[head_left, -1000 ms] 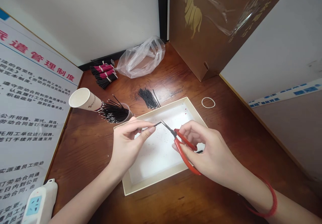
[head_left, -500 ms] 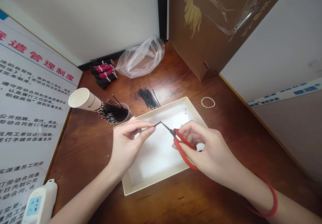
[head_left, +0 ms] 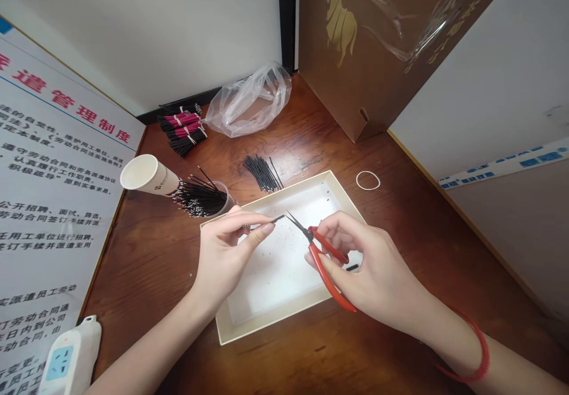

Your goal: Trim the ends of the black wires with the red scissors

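Note:
My left hand (head_left: 231, 250) pinches a short thin black wire (head_left: 272, 221) between thumb and forefinger over a shallow white tray (head_left: 242, 327). In my right hand (head_left: 364, 265) are small red-handled snips (head_left: 326, 265), their thin blades slightly apart and pointing at the wire's free end. Small bits of debris speckle the tray floor. A short black piece (head_left: 352, 267) lies in the tray by my right fingers.
A tipped paper cup (head_left: 149, 176) and a clear cup of black wires (head_left: 200, 199) lie left of the tray. Loose black wires (head_left: 262, 173), red-and-black bundles (head_left: 182, 128), a plastic bag (head_left: 249, 102), a rubber band (head_left: 368, 180), a brown carton (head_left: 377, 39) and a power strip (head_left: 66, 359) surround it.
The snips' handles closed half a second ago and have sprung apart again, with the blades open at the wire's tip. My left hand has stayed put.

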